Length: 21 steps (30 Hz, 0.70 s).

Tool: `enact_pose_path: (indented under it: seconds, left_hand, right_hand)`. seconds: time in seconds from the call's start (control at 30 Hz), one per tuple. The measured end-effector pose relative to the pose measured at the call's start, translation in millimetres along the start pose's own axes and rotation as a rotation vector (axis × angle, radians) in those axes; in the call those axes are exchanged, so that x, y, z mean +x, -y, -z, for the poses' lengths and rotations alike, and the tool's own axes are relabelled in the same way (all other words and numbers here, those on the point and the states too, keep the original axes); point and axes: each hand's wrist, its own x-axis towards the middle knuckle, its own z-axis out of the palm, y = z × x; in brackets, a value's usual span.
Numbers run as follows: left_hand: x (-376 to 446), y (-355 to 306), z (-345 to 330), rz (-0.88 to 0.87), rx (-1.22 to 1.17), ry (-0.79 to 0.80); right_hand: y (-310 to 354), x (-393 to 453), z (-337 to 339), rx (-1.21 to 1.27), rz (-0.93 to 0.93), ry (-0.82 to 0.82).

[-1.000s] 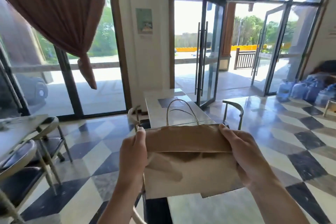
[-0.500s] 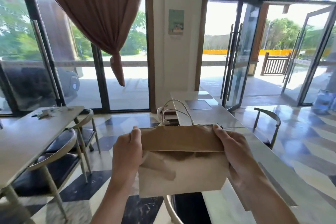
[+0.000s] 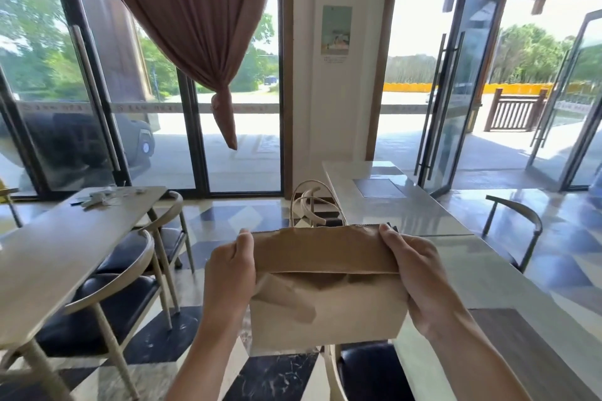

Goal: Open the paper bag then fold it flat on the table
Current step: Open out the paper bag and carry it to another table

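A brown paper bag (image 3: 325,296) is held up in the air in front of me, flattened, with its bottom panel folded up toward me as a darker band across the top. Its twisted paper handles (image 3: 312,202) stick up behind the far edge. My left hand (image 3: 228,273) grips the bag's left edge, thumb at the top corner. My right hand (image 3: 413,273) grips the right edge the same way. The bag hangs over the gap between two tables, above the floor and a chair, not touching any surface.
A long pale table (image 3: 472,270) runs along my right side. A second table (image 3: 58,244) with small items stands at the left, with dark-cushioned chairs (image 3: 123,296) beside it. Another chair (image 3: 368,371) sits just below the bag. Glass doors and a curtain lie ahead.
The view has swung to the left, bringing the left table and chairs into sight. Both hands keep the same grip on the bag, which stays folded in the same shape.
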Motion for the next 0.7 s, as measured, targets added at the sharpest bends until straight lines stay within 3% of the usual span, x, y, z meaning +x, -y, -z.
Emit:
enact_pose_path:
  seconds: [0.7]
  left_hand:
    - [292, 35, -72, 0.030, -0.004, -0.149]
  right_hand:
    - [-21, 297, -127, 0.033, -0.026, 0.085]
